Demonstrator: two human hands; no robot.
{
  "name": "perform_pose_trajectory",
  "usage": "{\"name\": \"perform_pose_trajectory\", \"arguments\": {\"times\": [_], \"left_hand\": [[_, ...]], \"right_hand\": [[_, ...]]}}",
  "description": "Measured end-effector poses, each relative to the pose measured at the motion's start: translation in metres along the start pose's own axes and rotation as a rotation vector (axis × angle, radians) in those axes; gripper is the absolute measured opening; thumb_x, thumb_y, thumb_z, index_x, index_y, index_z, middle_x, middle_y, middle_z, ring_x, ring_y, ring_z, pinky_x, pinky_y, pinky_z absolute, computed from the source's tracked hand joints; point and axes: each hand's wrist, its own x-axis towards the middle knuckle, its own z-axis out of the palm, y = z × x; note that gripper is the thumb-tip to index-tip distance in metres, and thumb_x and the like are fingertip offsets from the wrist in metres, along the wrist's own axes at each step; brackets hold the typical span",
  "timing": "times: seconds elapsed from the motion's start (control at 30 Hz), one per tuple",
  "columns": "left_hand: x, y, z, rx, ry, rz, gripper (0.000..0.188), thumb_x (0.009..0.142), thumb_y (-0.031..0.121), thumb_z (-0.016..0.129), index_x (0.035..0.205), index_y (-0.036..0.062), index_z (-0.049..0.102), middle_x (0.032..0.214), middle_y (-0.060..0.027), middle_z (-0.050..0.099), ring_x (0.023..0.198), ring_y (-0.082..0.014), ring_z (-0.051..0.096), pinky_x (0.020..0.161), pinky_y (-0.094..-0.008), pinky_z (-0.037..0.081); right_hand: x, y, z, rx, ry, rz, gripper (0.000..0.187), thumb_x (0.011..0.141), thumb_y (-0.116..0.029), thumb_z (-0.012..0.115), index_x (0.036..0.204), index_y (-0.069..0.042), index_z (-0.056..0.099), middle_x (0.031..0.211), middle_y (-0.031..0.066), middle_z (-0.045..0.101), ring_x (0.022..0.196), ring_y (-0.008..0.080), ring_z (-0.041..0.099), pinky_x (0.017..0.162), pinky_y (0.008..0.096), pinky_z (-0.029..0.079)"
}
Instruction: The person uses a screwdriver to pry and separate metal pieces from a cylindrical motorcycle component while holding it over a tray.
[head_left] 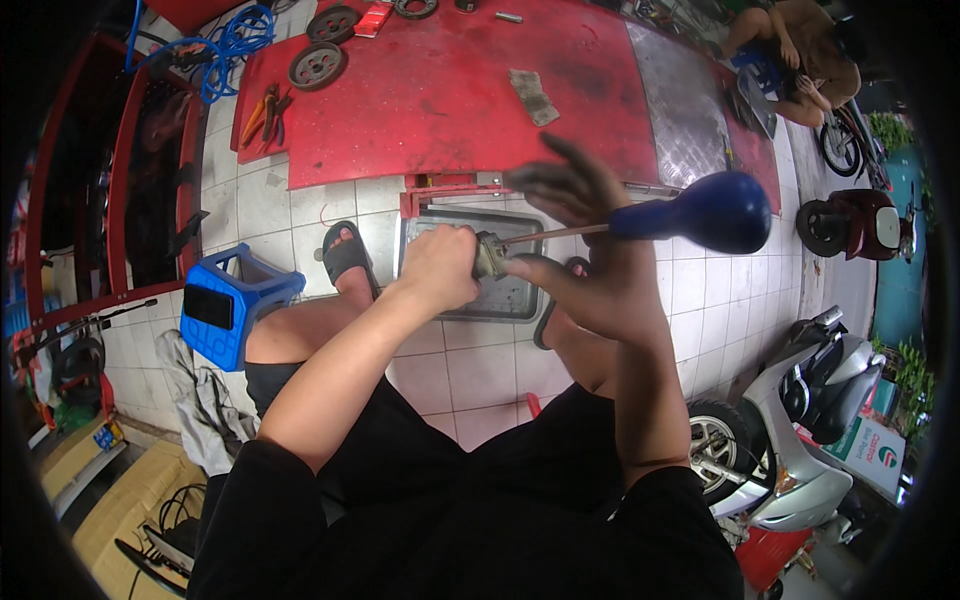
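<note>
As a low red surface (440, 115) stretches across the tiled workshop floor (432, 365), pliers (268, 118) lie grouped at its left corner, probably parked there to be within reach. Below its near edge sits a grey metal tray (478, 317), between the sandalled feet (352, 268) and directly under the hands — a spot likely chosen to catch drips or dropped pieces. A blue stool (272, 268) stands by the left knee, carrying a dark phone (207, 308), seemingly kept clear of the grime.

Above the tray, the right hand (600, 280) is raised with its blackened fingers spread wide, not wrapped around the blue-handled tool (692, 213) that lies across it. Its thumb reaches toward the work; whether it touches is hard to tell. The left hand (438, 266) is curled tight, its fingers closed around a small metal part (488, 256), apparently to steady it against the tool's thin shaft. That part, the smallest piece in play, protrudes from the fist over the tray — the shaft's tip meeting it or just beside it.
</note>
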Motion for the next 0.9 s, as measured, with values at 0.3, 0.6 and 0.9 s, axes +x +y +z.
{"name": "perform_pose_trajectory", "arguments": {"times": [0.3,0.6,0.9], "left_hand": [[-0.004,0.021,-0.023,0.007,-0.096,-0.042,0.035,0.065,0.011,0.08,0.094,-0.0027,0.067,0.093,-0.0235,0.071,0.092,-0.0405,0.07,0.081,-0.0462,0.058],[-0.005,0.013,-0.015,0.053,-0.035,-0.007,0.034,0.065,0.009,0.08,0.094,-0.004,0.067,0.092,-0.0236,0.071,0.09,-0.0401,0.071,0.08,-0.045,0.058],[-0.004,0.013,-0.011,0.13,-0.105,-0.031,0.03,0.066,0.007,0.076,0.093,-0.0029,0.068,0.09,-0.0221,0.072,0.089,-0.0382,0.072,0.079,-0.0438,0.059]], "right_hand": [[-0.001,0.014,-0.002,0.49,0.043,-0.011,0.049,0.097,-0.008,0.062,0.139,0.008,0.042,0.109,0.0162,0.066,0.106,0.0303,0.068,0.097,0.042,0.052],[-0.012,-0.027,-0.012,0.555,0.164,-0.114,0.038,0.073,-0.001,0.077,0.104,-0.003,0.055,0.083,0.005,0.058,0.073,0.0145,0.058,0.07,0.0306,0.051],[-0.016,-0.028,-0.034,0.796,0.004,-0.248,0.074,0.073,-0.076,0.071,0.091,-0.011,0.042,0.061,-0.0021,0.036,0.051,0.0109,0.029,0.049,0.0302,0.021]]}}
